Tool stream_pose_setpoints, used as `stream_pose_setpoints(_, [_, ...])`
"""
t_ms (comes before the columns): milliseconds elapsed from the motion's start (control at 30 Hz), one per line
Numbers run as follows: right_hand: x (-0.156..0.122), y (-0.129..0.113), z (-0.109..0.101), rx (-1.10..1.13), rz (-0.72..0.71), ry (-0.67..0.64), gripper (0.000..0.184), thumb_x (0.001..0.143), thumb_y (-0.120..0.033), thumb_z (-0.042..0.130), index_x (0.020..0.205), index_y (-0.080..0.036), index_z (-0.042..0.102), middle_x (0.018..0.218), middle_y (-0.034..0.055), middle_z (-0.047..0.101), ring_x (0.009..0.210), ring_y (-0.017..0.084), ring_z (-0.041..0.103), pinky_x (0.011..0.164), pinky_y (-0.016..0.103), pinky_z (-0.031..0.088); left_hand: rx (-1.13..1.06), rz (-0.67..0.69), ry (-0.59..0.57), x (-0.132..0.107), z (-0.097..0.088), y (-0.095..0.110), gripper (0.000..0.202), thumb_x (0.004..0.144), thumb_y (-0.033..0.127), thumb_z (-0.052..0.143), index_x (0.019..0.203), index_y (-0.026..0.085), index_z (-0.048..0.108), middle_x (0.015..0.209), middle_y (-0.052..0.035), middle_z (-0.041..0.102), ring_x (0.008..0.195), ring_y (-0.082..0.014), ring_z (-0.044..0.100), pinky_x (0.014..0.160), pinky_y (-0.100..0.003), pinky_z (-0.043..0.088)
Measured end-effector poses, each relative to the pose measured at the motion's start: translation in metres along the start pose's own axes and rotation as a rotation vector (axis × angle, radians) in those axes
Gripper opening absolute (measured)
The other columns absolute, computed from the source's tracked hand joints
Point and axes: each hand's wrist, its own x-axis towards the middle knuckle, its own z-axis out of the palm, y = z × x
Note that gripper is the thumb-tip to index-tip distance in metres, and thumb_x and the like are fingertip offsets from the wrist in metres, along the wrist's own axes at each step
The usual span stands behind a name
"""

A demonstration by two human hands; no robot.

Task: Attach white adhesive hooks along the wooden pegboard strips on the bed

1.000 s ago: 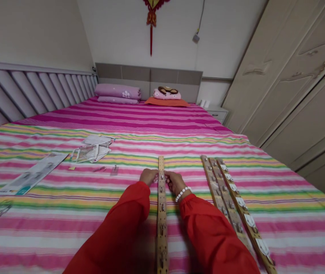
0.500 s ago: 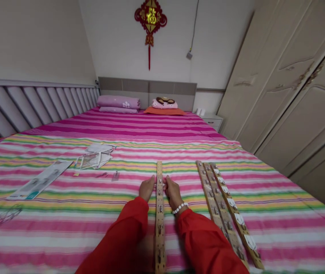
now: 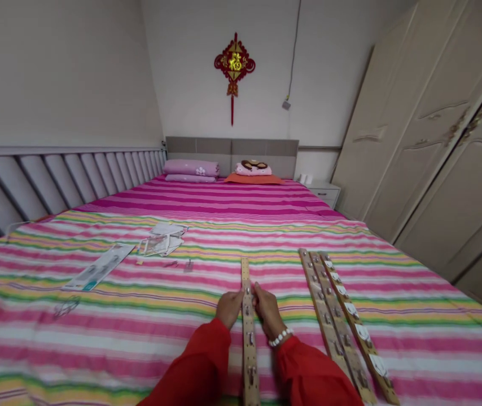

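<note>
A long, narrow wooden strip (image 3: 249, 330) with a row of small metal hooks lies lengthwise in front of me on the striped bedsheet. My left hand (image 3: 229, 309) grips its left edge near the far end, thumb close to the topmost hook. From the opposite edge my right hand (image 3: 267, 310), a white bead bracelet at the wrist, holds the strip at about the same height. The undersides of the fingers on both hands are hidden.
Right of me lie three similar strips, the outermost strip (image 3: 362, 332) carrying white pieces. At left are a flat package (image 3: 99, 267), clear packets (image 3: 162, 239), a tangled thin loop (image 3: 67, 305) and a small clear hook piece (image 3: 188, 265). A wardrobe (image 3: 427, 141) stands at right.
The camera has tilted up, so the scene sits lower and further right. Both hands keep hold of the strip at the same spot, and it appears slightly nearer to me.
</note>
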Motion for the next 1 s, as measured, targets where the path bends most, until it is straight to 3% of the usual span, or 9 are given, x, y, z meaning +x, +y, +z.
stream_pose_setpoints(167, [-0.016, 0.005, -0.009, -0.057, -0.013, -0.044, 0.053, 0.065, -0.065, 0.063, 0.038, -0.021, 0.048, 0.037, -0.0027, 0.045, 0.041, 0.013, 0.039, 0.046, 0.028, 0.031, -0.062, 0.052, -0.097, -0.018, -0.005, -0.008, 0.045, 0.072, 0.055, 0.058, 0.047, 0.018, 0.061, 0.043, -0.0002, 0.055, 0.055, -0.0173, 0.055, 0.056, -0.025, 0.041])
stream_pose_setpoints(300, [-0.02, 0.006, -0.013, -0.033, -0.023, -0.048, 0.049, 0.069, -0.062, 0.062, 0.043, -0.021, 0.053, 0.04, -0.0025, 0.046, 0.042, 0.014, 0.041, 0.047, 0.028, 0.031, -0.128, -0.092, -0.202, -0.012, -0.026, -0.007, 0.036, 0.061, 0.051, 0.067, 0.052, 0.017, 0.061, 0.048, -0.0003, 0.057, 0.05, -0.0145, 0.051, 0.052, -0.025, 0.039])
stream_pose_setpoints(367, [-0.019, 0.008, -0.014, -0.001, -0.009, -0.053, 0.045, 0.07, -0.06, 0.062, 0.05, -0.02, 0.059, 0.041, -0.0032, 0.046, 0.041, 0.013, 0.04, 0.047, 0.028, 0.03, -0.132, -0.116, -0.097, 0.001, -0.047, -0.004, 0.031, 0.059, 0.047, 0.067, 0.055, 0.017, 0.061, 0.051, -0.0006, 0.057, 0.052, -0.0145, 0.051, 0.053, -0.025, 0.038])
stream_pose_setpoints(500, [-0.015, 0.014, -0.015, 0.048, 0.031, -0.061, 0.041, 0.071, -0.059, 0.063, 0.06, -0.019, 0.065, 0.042, -0.0039, 0.047, 0.041, 0.013, 0.039, 0.045, 0.028, 0.027, 0.014, 0.03, 0.449, 0.035, -0.099, -0.005, 0.019, 0.065, 0.036, 0.061, 0.067, 0.017, 0.064, 0.064, -0.0029, 0.062, 0.069, -0.0191, 0.058, 0.069, -0.028, 0.044])
stream_pose_setpoints(600, [-0.013, 0.017, -0.014, 0.057, 0.037, -0.054, 0.042, 0.07, -0.059, 0.064, 0.06, -0.018, 0.065, 0.042, -0.004, 0.046, 0.041, 0.013, 0.039, 0.044, 0.027, 0.026, 0.288, -0.023, 0.673, 0.054, -0.127, -0.011, 0.027, 0.069, 0.038, 0.061, 0.081, 0.015, 0.067, 0.084, -0.0115, 0.068, 0.09, -0.0274, 0.061, 0.083, -0.034, 0.043])
stream_pose_setpoints(700, [-0.013, 0.016, -0.014, 0.077, 0.049, -0.055, 0.044, 0.069, -0.061, 0.065, 0.063, -0.017, 0.066, 0.042, -0.0044, 0.046, 0.041, 0.013, 0.039, 0.044, 0.027, 0.026, 0.534, -0.146, 0.723, 0.064, -0.134, -0.017, 0.044, 0.071, 0.044, 0.064, 0.099, 0.011, 0.067, 0.107, -0.021, 0.064, 0.107, -0.035, 0.056, 0.091, -0.04, 0.04])
stream_pose_setpoints(800, [-0.015, 0.014, -0.013, 0.098, 0.065, -0.061, 0.045, 0.069, -0.062, 0.064, 0.063, -0.017, 0.065, 0.043, -0.0043, 0.046, 0.041, 0.012, 0.038, 0.044, 0.027, 0.026, 0.653, -0.243, 0.697, 0.066, -0.129, -0.021, 0.047, 0.073, 0.044, 0.064, 0.107, 0.013, 0.066, 0.119, -0.0215, 0.06, 0.11, -0.0356, 0.054, 0.092, -0.041, 0.04])
stream_pose_setpoints(1000, [-0.017, 0.011, -0.013, 0.131, 0.081, -0.065, 0.048, 0.067, -0.064, 0.066, 0.065, -0.016, 0.065, 0.042, -0.0058, 0.046, 0.038, 0.009, 0.034, 0.043, 0.025, 0.023, 0.631, -0.262, 0.673, 0.064, -0.126, -0.02, 0.032, 0.076, 0.036, 0.062, 0.098, 0.015, 0.068, 0.114, -0.0167, 0.065, 0.107, -0.0314, 0.059, 0.087, -0.037, 0.043])
